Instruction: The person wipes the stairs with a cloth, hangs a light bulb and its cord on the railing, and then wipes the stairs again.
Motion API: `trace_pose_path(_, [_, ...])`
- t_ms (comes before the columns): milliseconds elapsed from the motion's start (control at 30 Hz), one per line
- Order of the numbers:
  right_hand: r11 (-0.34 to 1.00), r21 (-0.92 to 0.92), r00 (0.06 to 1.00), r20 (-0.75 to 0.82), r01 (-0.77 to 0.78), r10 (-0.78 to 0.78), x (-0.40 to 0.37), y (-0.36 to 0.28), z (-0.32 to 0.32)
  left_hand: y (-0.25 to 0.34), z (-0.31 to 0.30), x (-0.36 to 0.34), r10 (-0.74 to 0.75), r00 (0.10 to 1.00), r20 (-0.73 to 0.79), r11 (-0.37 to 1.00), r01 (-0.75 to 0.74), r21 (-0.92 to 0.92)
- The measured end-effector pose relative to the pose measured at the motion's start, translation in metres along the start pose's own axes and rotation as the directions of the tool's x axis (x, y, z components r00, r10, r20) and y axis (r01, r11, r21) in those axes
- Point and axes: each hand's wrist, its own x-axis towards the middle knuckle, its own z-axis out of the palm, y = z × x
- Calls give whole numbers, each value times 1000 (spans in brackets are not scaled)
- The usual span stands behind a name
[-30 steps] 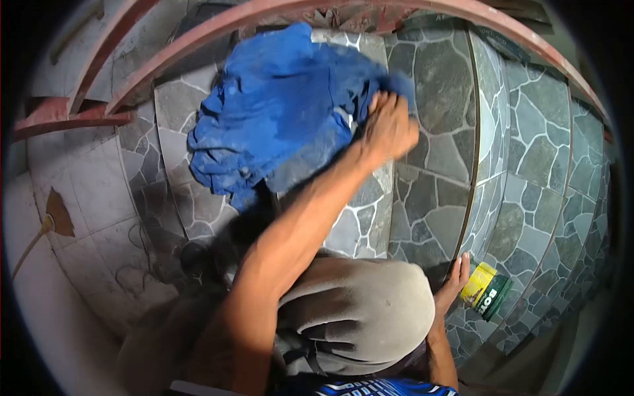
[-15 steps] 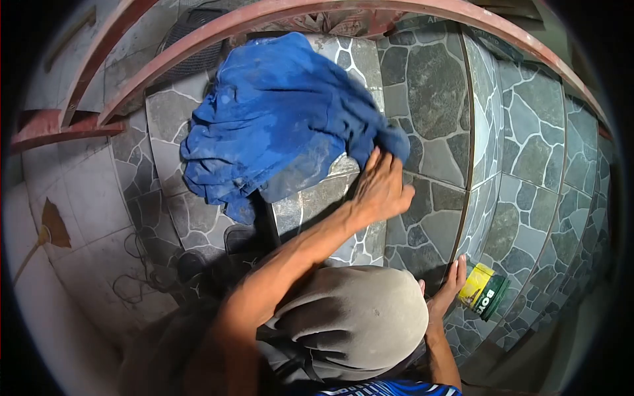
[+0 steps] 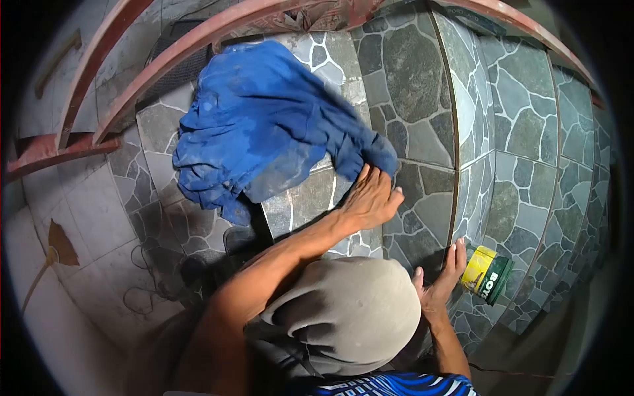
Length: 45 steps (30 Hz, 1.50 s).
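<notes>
A large blue cloth (image 3: pixel 251 119), dusty and crumpled, lies spread over the stone-patterned tiles. My left hand (image 3: pixel 371 198) presses a bunched end of it onto the tiled surface, fingers curled on the fabric. Farther right, my right hand (image 3: pixel 444 280) rests at the edge of the tiled step (image 3: pixel 454 198), its fingers stretched out and the thumb apart. Right beside those fingers stands a green and yellow can (image 3: pixel 487 276) with white lettering, on a lower tiled level. Between my arms is my knee in grey fabric (image 3: pixel 350 313).
Curved red metal bars (image 3: pixel 264 25) arch across the far side. Tiled steps (image 3: pixel 525 185) descend to the right. At left, a broom (image 3: pixel 61 247) leans near pale floor tiles, and a thin dark cable (image 3: pixel 140 290) lies looped on the floor.
My left hand has drawn the bunched end of the blue cloth a little toward me across the tiles. My right hand stays by the can. The whole view has shifted slightly.
</notes>
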Motion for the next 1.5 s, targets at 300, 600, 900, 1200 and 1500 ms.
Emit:
trace_pose_path(300, [1000,8,1000,11,-13,13,-5,-1,-1,-31,-10,91,-139,963,-229,990,140,-10])
trace_pose_path(600, [999,36,1000,12,1,-1,-5,3,0,34,-14,2,-304,919,250,892,367,-265])
trace_pose_path(900, [1000,0,1000,-23,-3,3,-6,1,0,32,6,8,-188,976,111,982,187,25])
trace_pose_path(1200, [1000,21,1000,-22,-4,4,-9,1,-2,8,5,20,-42,999,26,994,39,101])
trace_pose_path(1500, [1000,4,999,-32,-1,1,-7,2,1,22,-10,18,-59,976,210,998,59,6])
